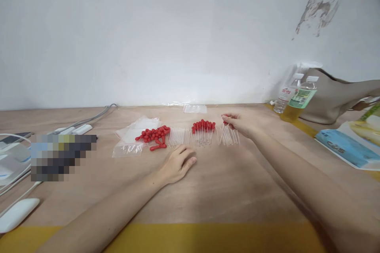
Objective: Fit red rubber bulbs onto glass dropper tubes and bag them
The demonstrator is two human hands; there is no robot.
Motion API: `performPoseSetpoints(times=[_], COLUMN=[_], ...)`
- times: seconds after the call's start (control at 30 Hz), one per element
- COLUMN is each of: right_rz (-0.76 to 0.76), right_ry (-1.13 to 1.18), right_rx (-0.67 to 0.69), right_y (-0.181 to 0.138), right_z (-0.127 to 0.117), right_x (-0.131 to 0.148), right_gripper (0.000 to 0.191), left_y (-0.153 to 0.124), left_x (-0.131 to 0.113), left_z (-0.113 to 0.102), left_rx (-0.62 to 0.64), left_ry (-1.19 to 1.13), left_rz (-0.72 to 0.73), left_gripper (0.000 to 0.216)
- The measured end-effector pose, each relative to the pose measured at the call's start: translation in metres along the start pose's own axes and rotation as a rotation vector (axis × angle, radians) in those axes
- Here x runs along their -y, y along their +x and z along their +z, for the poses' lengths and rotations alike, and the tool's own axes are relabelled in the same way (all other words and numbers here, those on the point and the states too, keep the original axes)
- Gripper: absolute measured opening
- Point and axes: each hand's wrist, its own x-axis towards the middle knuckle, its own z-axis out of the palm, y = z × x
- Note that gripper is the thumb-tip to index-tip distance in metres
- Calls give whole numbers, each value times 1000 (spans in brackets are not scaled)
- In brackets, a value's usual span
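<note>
My right hand (237, 122) pinches a dropper by its red rubber bulb (224, 118), its thin glass tube pointing down. Just below that hand lies a group of droppers (231, 136), their upper ends hidden by the fingers. Palm down on the table, my left hand (179, 163) holds nothing, with thumb and fingers apart. Beyond it is a row of clear glass tubes (179, 136) without visible bulbs. Between the hands, droppers with red bulbs (203, 127) lie side by side. Loose red rubber bulbs (152, 135) are heaped to the left.
Clear plastic bags (127, 148) lie under and beside the loose bulbs; another small bag (195, 109) is near the wall. Two bottles (299, 101), a grey bag (329, 95) and a blue tissue pack (344, 146) stand right. Cables, a white mouse (19, 214) and devices occupy the left.
</note>
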Motion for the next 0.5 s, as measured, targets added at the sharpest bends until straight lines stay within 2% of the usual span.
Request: performPoseSetpoints(times=[0.1, 0.2, 0.33, 0.5], right_rz=[95, 80, 76, 50], right_ry=[-251, -445, -554, -696], right_rx=[-28, -9, -5, -47], right_y=[14, 21, 25, 21], right_z=[5, 21, 31, 28], right_x=[-4, -14, -22, -15], right_gripper=[25, 26, 25, 26], left_y=[0, 0, -1, -1], left_x=[1, 1, 0, 0], left_z=[1, 0, 0, 0], left_rx=[0, -3, 5, 12], left_ry=[2, 1, 3, 4], left_rz=[16, 24, 17, 7], left_gripper=[23, 23, 23, 23])
